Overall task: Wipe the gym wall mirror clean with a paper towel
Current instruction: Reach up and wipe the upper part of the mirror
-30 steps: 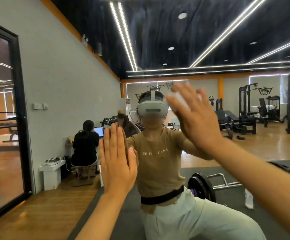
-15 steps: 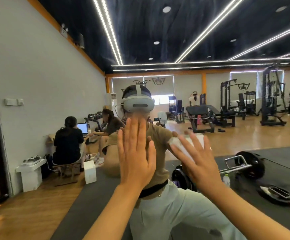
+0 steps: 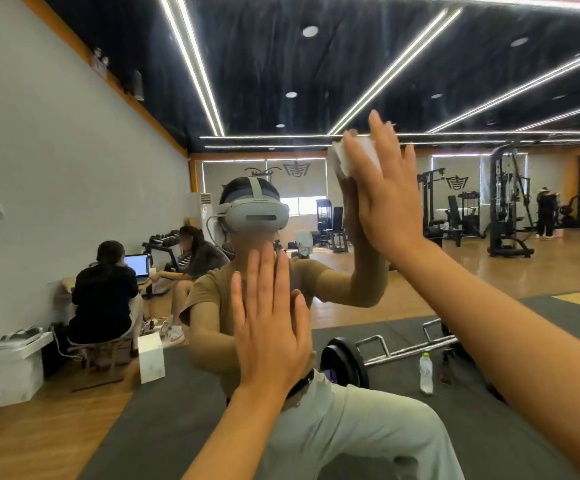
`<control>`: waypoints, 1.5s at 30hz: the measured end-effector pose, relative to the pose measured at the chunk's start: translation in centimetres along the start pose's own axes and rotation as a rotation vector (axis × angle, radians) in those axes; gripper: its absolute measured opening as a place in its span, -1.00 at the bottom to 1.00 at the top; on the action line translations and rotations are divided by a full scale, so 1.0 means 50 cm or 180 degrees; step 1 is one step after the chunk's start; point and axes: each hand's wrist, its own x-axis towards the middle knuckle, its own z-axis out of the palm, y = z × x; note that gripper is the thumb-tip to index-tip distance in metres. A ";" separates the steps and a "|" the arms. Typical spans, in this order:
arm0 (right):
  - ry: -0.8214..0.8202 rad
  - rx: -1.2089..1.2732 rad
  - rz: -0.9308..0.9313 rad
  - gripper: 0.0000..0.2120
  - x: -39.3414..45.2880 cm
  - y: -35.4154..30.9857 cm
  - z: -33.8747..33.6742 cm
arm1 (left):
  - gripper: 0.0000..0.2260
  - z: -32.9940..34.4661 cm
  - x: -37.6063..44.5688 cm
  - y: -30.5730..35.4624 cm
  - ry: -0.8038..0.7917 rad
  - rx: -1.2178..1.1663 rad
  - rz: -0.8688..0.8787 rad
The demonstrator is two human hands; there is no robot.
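across the whole view spreads the wall mirror [image 3: 420, 81], a flat glass sheet that shows a long gym: dark glossy ceiling with bright strip lights, a pale grey wall with an orange band along its top, warm wood floor and dark rubber mats. reflected in it is the person in a tan t-shirt, pale trousers and a grey headset, with a barbell [image 3: 396, 351] lying on the mat behind, a clear plastic bottle [image 3: 426, 372] standing just beside it, black cable machines [image 3: 508, 206] far back on the right, and two seated people at a laptop [image 3: 136, 266] by the left-side wall, near white boxes on the floor. up at right of centre the right hand [image 3: 389, 192] presses a white paper towel [image 3: 349, 157] flat to the glass, fingers straight and slightly spread, pointing up; the towel is a soft, crumpled wad, its long axis running roughly up and down, tilted a little, showing only past the fingers on the hand's left side. whether the thumb pinches it i cannot tell. lower, at centre, the left hand [image 3: 271, 327] lies flat against the glass with nothing in it, fingers straight, close together and pointing up.
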 end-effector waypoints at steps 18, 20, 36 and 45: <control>-0.0687 -0.0201 -0.0542 -0.52 -0.414 0.072 -0.043 | -0.45 0.061 0.012 0.080 0.0073 0.0262 0.0189; -0.0625 -0.0238 -0.0452 -0.50 -0.395 0.070 -0.039 | -0.45 0.066 0.012 0.078 0.0096 0.0332 0.0217; -0.0040 -0.0314 0.0466 -0.52 -0.039 0.057 0.004 | -0.47 0.077 0.010 0.074 0.0286 0.0398 0.0296; -0.0630 -0.0010 0.0229 -0.51 -0.243 0.018 -0.032 | -0.44 0.064 0.010 0.069 0.0101 0.0352 0.0395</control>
